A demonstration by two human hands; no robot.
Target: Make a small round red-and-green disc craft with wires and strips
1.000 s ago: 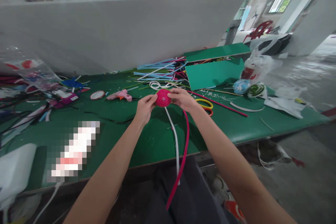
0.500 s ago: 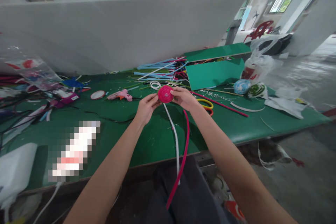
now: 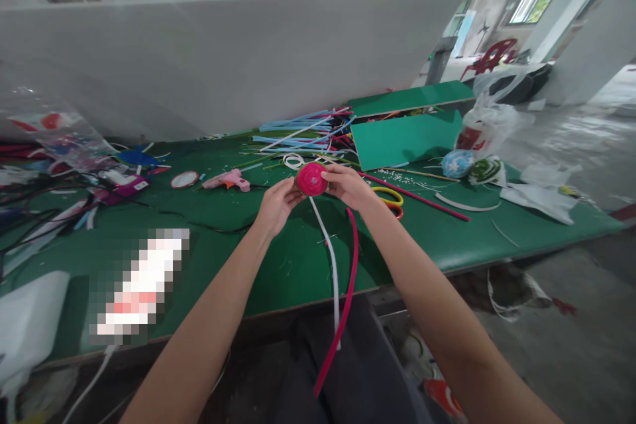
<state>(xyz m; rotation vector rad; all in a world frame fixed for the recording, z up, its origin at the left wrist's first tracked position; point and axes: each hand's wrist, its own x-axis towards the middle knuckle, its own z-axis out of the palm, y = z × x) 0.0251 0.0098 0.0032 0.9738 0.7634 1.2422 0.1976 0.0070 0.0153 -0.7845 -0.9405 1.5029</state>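
Observation:
A round magenta coil, wound like a flat spiral, is held up above the table between both hands. My left hand grips its left edge with fingers closed around the rim. On the opposite side my right hand pinches the coil, the thumb near its face. Below the coil a white strip hangs down over the table's front edge. Beside it a magenta strip curves down toward my lap; its upper end is under my right hand, and whether it joins the coil I cannot tell.
Across the green table lie a pink glue gun, a roll of tape, yellow-handled scissors and bundled coloured strips. A green box, wrapped balls and plastic bags stand right. Cables run along the left.
The coil has shifted and tilted very slightly in my fingers. Both hands otherwise keep their places, and the hanging strips look the same.

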